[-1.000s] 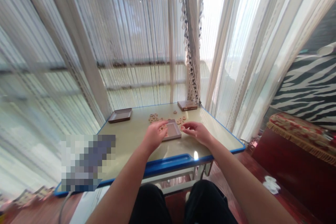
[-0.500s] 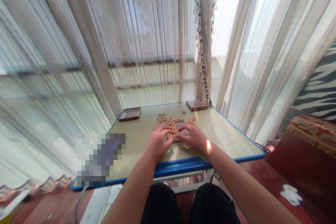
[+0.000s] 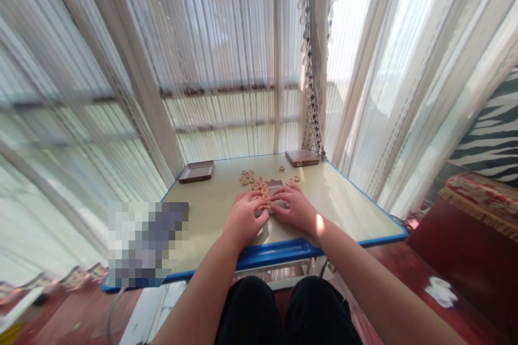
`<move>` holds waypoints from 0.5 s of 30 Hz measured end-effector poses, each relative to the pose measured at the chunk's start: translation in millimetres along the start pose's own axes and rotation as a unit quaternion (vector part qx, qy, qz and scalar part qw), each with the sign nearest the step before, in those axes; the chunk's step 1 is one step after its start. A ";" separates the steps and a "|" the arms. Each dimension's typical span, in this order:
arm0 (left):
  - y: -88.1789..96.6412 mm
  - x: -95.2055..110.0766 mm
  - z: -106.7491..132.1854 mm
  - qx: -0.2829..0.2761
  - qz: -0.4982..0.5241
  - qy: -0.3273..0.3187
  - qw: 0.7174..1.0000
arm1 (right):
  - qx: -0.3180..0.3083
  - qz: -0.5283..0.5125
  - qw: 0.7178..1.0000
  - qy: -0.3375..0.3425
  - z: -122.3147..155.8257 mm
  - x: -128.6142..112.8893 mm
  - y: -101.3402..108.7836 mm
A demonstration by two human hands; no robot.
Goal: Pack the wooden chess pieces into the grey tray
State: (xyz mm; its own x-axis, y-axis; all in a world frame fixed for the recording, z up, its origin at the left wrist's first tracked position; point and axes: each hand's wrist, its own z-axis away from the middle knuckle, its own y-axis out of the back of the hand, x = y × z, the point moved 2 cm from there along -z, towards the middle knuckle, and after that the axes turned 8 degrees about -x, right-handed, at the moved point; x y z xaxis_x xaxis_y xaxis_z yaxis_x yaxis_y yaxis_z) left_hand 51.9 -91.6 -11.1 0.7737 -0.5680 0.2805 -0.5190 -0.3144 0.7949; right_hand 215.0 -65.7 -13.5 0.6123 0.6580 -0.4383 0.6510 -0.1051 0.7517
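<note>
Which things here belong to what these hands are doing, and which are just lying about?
Apparently in use:
- left hand
- right hand
- round pieces
- shallow tray between the hands

Seemingly just lying about:
- open brown tray, far left
- brown box, far right
- white item, lower right

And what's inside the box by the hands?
Round pieces sit along the left of the box; its far right part looks bare. The left hand and right hand hide what's under them.
</note>
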 end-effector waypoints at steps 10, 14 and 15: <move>-2.3 -3.1 -0.8 -0.014 -0.035 0.023 0.999 | -0.015 0.026 0.999 0.010 3.3 -3.6 -1.4; -1.1 -2.4 -0.8 -0.013 -0.044 0.030 0.998 | -0.009 0.034 0.999 0.015 2.9 -4.1 -2.8; -0.5 -2.3 -0.8 -0.012 -0.046 0.033 0.998 | -0.008 0.034 0.999 0.018 2.9 -4.1 -2.9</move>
State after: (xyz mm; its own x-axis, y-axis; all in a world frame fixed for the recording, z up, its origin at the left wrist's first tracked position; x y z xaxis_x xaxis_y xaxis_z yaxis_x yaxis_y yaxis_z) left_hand 50.7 -89.4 -11.7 0.8400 -0.4866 0.2402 -0.4369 -0.3438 0.8312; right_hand 211.9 -70.2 -15.3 0.6390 0.6757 -0.3676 0.6008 -0.1400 0.7870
